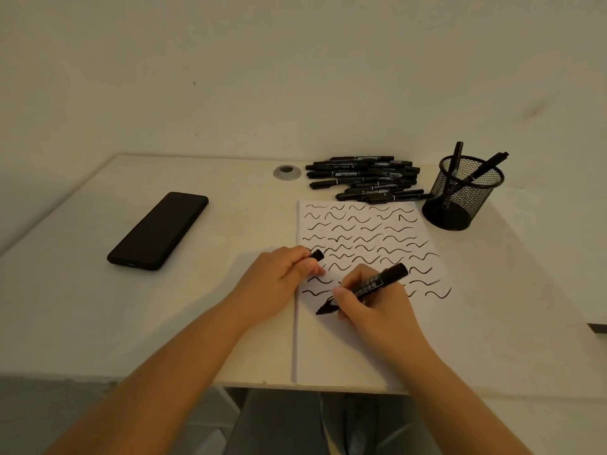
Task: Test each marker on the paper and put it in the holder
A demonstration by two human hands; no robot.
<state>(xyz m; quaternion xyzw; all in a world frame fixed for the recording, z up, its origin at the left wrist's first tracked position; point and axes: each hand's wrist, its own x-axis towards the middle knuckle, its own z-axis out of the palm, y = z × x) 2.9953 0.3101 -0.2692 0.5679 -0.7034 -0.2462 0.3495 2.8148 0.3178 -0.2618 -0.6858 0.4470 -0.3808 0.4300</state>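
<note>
My right hand (374,310) grips a black marker (377,283), its tip down on the white paper (354,349) near the sheet's left side. My left hand (279,280) rests at the paper's left edge and pinches the marker's black cap (317,255). Rows of black squiggles cover the upper part of the sheet. A pile of several black markers (364,178) lies beyond the paper. The black mesh holder (463,195) stands at the paper's upper right with two markers leaning in it.
A black phone (159,229) lies face down on the table's left half. A round metal cable grommet (287,172) sits near the back wall. The table's front edge (262,384) runs just below my forearms.
</note>
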